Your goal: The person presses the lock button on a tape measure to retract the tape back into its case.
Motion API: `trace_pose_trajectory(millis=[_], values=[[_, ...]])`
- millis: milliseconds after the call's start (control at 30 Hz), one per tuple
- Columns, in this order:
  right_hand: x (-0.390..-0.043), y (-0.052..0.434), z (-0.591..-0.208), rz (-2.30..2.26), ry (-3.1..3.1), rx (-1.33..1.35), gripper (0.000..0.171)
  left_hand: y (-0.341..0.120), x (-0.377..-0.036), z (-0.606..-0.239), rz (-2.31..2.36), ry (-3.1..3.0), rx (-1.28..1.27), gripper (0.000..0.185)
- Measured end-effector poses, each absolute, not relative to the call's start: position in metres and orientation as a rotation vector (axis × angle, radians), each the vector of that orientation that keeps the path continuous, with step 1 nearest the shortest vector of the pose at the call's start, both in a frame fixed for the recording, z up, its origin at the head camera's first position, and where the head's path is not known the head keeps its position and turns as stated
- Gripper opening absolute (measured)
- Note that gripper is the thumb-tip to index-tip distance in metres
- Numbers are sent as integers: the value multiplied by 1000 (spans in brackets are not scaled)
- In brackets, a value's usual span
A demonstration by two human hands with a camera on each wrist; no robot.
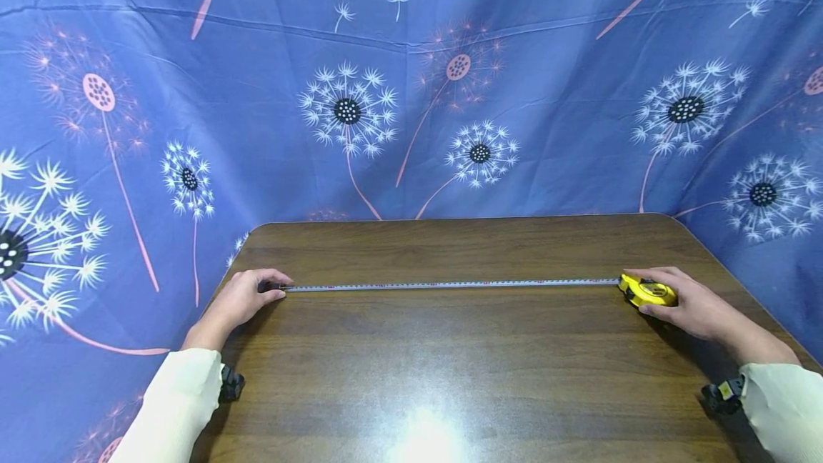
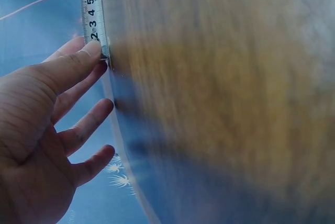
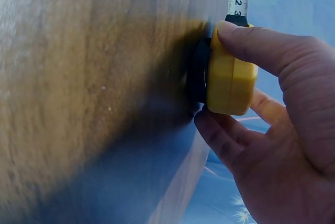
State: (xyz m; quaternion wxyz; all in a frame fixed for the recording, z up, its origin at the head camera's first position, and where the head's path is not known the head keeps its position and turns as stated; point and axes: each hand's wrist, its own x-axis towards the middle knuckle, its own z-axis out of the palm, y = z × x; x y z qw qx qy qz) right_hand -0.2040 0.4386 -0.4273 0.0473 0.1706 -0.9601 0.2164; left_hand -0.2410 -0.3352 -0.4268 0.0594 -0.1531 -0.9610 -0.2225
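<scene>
The step seems to be holding the tape blade (image 1: 450, 285) straight across the far part of the surface (image 1: 514, 341). The left hand (image 1: 243, 297), otherwise splayed, pinches its end; the right hand (image 1: 701, 308) grips the yellow tape-measure case (image 1: 651, 294). Moving either likely calls for firm holds.

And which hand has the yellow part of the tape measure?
The right hand: it grips the yellow case, while the left hand pinches the far end of the pulled-out blade.
</scene>
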Motion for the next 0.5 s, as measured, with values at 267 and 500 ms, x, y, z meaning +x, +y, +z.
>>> trace_pose_trajectory(millis=[267, 500], values=[[-204, 438, -425, 683, -2960, 488, 65, -335, -243, -426, -658, -2911, -459, 17], [-205, 438, -426, 688, -2953, 496, 64, -337, -245, -428, -636, -2903, -452, 14]])
